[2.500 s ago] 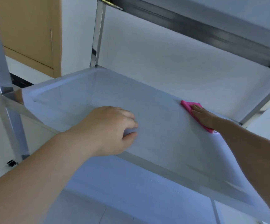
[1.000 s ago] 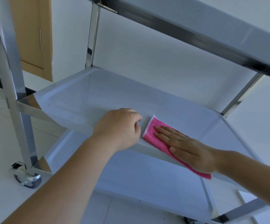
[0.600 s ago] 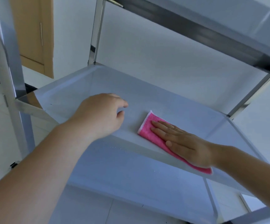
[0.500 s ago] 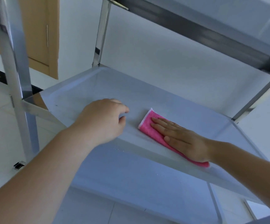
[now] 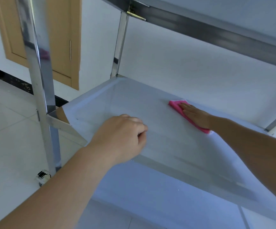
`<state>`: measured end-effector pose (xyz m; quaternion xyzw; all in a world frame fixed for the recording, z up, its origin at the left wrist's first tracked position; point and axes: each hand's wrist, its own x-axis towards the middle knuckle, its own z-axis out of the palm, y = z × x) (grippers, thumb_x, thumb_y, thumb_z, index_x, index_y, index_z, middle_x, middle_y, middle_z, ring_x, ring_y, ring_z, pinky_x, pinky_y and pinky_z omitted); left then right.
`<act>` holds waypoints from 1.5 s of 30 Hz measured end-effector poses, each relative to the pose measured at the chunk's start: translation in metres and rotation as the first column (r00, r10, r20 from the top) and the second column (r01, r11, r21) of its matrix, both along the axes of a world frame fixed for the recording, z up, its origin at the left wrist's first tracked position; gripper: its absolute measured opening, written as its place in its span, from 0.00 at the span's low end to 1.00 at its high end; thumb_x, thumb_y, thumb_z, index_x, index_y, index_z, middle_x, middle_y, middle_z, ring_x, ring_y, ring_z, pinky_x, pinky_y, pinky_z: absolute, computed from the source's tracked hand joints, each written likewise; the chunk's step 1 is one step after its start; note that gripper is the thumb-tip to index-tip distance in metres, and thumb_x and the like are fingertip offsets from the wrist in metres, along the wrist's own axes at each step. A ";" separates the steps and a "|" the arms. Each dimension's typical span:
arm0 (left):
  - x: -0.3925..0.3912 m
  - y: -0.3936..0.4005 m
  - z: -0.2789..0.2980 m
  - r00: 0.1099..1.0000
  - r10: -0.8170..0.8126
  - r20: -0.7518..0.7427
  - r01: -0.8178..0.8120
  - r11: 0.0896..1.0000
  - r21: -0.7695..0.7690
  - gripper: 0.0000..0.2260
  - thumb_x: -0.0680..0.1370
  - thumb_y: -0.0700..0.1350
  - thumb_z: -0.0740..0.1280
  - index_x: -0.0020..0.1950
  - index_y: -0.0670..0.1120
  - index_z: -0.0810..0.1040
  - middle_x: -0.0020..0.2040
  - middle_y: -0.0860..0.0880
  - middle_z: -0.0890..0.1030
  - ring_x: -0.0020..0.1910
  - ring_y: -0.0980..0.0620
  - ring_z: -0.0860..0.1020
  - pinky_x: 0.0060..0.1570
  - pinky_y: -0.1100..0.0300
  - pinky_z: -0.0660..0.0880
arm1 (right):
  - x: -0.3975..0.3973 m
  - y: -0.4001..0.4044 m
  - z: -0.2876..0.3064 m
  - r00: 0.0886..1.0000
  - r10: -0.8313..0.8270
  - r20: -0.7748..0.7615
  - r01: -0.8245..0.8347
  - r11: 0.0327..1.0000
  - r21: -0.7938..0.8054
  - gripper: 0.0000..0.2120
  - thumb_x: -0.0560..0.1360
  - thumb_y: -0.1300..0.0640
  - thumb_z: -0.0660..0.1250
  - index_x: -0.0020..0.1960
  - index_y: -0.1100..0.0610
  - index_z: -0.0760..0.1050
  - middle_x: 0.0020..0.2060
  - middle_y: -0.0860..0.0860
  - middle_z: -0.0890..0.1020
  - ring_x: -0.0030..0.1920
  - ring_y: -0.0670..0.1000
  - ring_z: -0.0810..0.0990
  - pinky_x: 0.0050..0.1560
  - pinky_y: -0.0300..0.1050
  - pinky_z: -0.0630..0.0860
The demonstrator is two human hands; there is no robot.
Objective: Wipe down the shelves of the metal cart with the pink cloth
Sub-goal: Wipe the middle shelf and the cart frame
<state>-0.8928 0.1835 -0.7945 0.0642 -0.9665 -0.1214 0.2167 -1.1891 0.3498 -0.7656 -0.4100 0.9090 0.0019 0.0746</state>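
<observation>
Pink, folded terry cloth point(image 5: 186, 114) lies flat on the middle shelf point(image 5: 150, 111) of the shiny stainless-steel cart point(image 5: 39, 76), far back near the rear edge and toward the right side. My right hand point(image 5: 195, 115) rests on top of it with the fingers straight and laid together, palm down, so the grip here is no pinch at all: a spread, flat press that keeps the whole cloth against the metal. I judge that is the point of reaching this deep, to cover the back strip of the shelf with even pressure.

My left hand point(image 5: 122, 138) sits at the near front edge of the same shelf, well apart from the cloth. Its fingers are curled over the rim, thumb tucked under; it looks like a brace, and since the cart stands on a small caster wheel point(image 5: 42, 176), I hold it to stop it rolling away as I push.

Below, the lower shelf point(image 5: 167, 195) shows through, and the top shelf point(image 5: 216, 30) overhangs my reach. Beyond stands a tan wooden door point(image 5: 63, 38) on a pale tiled floor point(image 5: 6, 129).
</observation>
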 end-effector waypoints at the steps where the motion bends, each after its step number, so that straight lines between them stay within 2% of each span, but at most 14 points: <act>1: 0.000 0.001 0.001 1.000 -0.002 0.001 0.002 1.000 0.002 0.18 0.74 0.52 0.50 0.49 0.49 0.78 0.49 0.55 0.80 0.50 0.51 0.75 0.46 0.54 0.74 | -0.007 -0.003 0.001 1.000 -0.015 -0.015 0.015 1.000 0.013 0.22 0.83 0.56 0.44 0.76 0.57 0.48 0.76 0.51 0.47 0.75 0.47 0.47 0.67 0.32 0.40; 3: 0.002 0.000 0.005 1.000 -0.021 0.016 0.021 1.000 0.023 0.20 0.73 0.54 0.49 0.49 0.49 0.78 0.48 0.55 0.80 0.50 0.52 0.75 0.46 0.54 0.74 | -0.017 -0.008 0.002 0.999 -0.026 -0.040 0.027 0.999 0.037 0.22 0.83 0.58 0.44 0.75 0.60 0.47 0.76 0.54 0.47 0.76 0.50 0.47 0.66 0.31 0.40; 5: 0.010 -0.009 0.010 1.000 -0.018 0.025 0.019 1.000 -0.014 0.22 0.72 0.56 0.48 0.49 0.49 0.77 0.49 0.54 0.78 0.52 0.52 0.75 0.46 0.54 0.74 | -0.024 -0.012 0.003 0.999 -0.023 -0.049 0.025 0.999 0.042 0.22 0.83 0.59 0.44 0.75 0.61 0.46 0.76 0.55 0.48 0.76 0.50 0.47 0.69 0.35 0.40; 8: 0.026 -0.037 0.014 0.999 0.039 -0.017 -0.040 0.995 -0.095 0.25 0.71 0.61 0.47 0.51 0.53 0.80 0.54 0.55 0.79 0.56 0.51 0.75 0.52 0.54 0.74 | -0.031 -0.017 0.004 0.998 -0.013 -0.054 0.014 1.000 0.019 0.22 0.83 0.58 0.45 0.76 0.60 0.47 0.76 0.54 0.49 0.76 0.50 0.48 0.73 0.40 0.42; 11: 0.035 -0.049 0.008 0.997 0.064 -0.033 -0.066 0.996 -0.053 0.25 0.73 0.59 0.47 0.54 0.52 0.80 0.56 0.56 0.80 0.58 0.50 0.75 0.56 0.54 0.72 | -0.033 -0.020 0.003 0.997 -0.031 -0.070 0.031 1.000 -0.001 0.22 0.83 0.58 0.44 0.76 0.59 0.48 0.76 0.53 0.50 0.76 0.50 0.48 0.73 0.40 0.43; 15: 0.033 -0.044 -0.001 0.996 0.075 -0.055 -0.079 0.994 -0.076 0.24 0.75 0.57 0.46 0.54 0.51 0.79 0.54 0.56 0.80 0.55 0.51 0.77 0.52 0.56 0.72 | -0.029 -0.025 0.003 0.997 -0.027 -0.067 0.027 1.000 0.004 0.22 0.83 0.60 0.45 0.75 0.61 0.47 0.76 0.54 0.50 0.76 0.50 0.48 0.72 0.39 0.43; 18: 0.034 -0.045 -0.002 0.992 0.077 -0.096 -0.084 0.993 -0.080 0.23 0.75 0.58 0.48 0.52 0.50 0.80 0.53 0.56 0.81 0.52 0.51 0.78 0.49 0.56 0.73 | -0.012 -0.032 0.003 1.000 -0.006 0.003 0.006 0.999 -0.049 0.22 0.83 0.58 0.45 0.76 0.57 0.49 0.76 0.51 0.50 0.75 0.48 0.49 0.73 0.41 0.42; 22: 0.034 -0.046 -0.003 0.992 0.077 -0.104 -0.082 0.995 -0.048 0.24 0.75 0.59 0.48 0.51 0.50 0.80 0.51 0.56 0.81 0.51 0.50 0.78 0.48 0.55 0.74 | 0.025 -0.040 -0.001 0.995 0.098 0.033 -0.096 0.993 -0.062 0.22 0.83 0.55 0.46 0.76 0.54 0.49 0.76 0.47 0.49 0.75 0.45 0.48 0.66 0.31 0.40; 24: 0.035 -0.046 -0.003 0.991 0.073 -0.110 -0.078 0.996 -0.045 0.25 0.74 0.60 0.47 0.50 0.50 0.80 0.51 0.56 0.81 0.51 0.50 0.78 0.48 0.55 0.74 | 0.043 -0.040 -0.002 0.987 0.159 0.021 -0.157 0.986 -0.060 0.22 0.83 0.55 0.47 0.76 0.55 0.49 0.76 0.48 0.49 0.74 0.44 0.47 0.65 0.29 0.39; 27: 0.036 -0.046 -0.003 0.993 0.067 -0.094 -0.071 0.997 -0.033 0.27 0.74 0.61 0.46 0.52 0.50 0.80 0.52 0.57 0.81 0.53 0.51 0.77 0.51 0.53 0.73 | 0.070 -0.034 -0.004 0.965 0.262 0.009 -0.262 0.964 -0.043 0.22 0.82 0.56 0.47 0.75 0.56 0.47 0.76 0.50 0.47 0.73 0.41 0.44 0.68 0.31 0.37; 31: 0.035 -0.047 -0.002 0.995 0.061 -0.074 -0.062 0.998 -0.021 0.29 0.73 0.62 0.43 0.53 0.50 0.79 0.53 0.57 0.80 0.55 0.53 0.76 0.52 0.54 0.72 | 0.110 -0.020 -0.004 0.923 0.384 0.018 -0.384 0.923 -0.035 0.22 0.82 0.55 0.47 0.73 0.50 0.43 0.75 0.46 0.45 0.75 0.43 0.42 0.74 0.42 0.39; 38: 0.034 -0.050 0.000 0.998 0.032 -0.052 -0.034 0.999 -0.028 0.28 0.75 0.64 0.45 0.51 0.51 0.79 0.49 0.57 0.80 0.49 0.54 0.76 0.48 0.55 0.72 | 0.185 0.000 0.003 0.839 0.542 0.051 -0.540 0.840 -0.047 0.23 0.79 0.50 0.46 0.71 0.46 0.42 0.75 0.46 0.45 0.74 0.40 0.40 0.74 0.39 0.38; 42: 0.036 -0.050 0.001 0.997 -0.006 -0.076 0.009 0.999 0.036 0.20 0.79 0.57 0.52 0.51 0.48 0.79 0.48 0.55 0.80 0.49 0.52 0.76 0.49 0.55 0.72 | 0.199 0.001 0.006 0.826 0.558 0.079 -0.556 0.830 -0.042 0.24 0.79 0.52 0.46 0.72 0.50 0.42 0.76 0.49 0.46 0.75 0.43 0.40 0.75 0.45 0.41; 45: 0.048 -0.048 0.005 0.982 -0.005 -0.191 0.030 0.991 0.132 0.16 0.77 0.51 0.56 0.50 0.45 0.80 0.49 0.51 0.81 0.50 0.48 0.77 0.48 0.51 0.74 | 0.199 0.002 0.007 0.826 0.559 0.068 -0.558 0.829 -0.033 0.24 0.79 0.52 0.46 0.72 0.50 0.42 0.75 0.48 0.45 0.75 0.42 0.40 0.75 0.45 0.40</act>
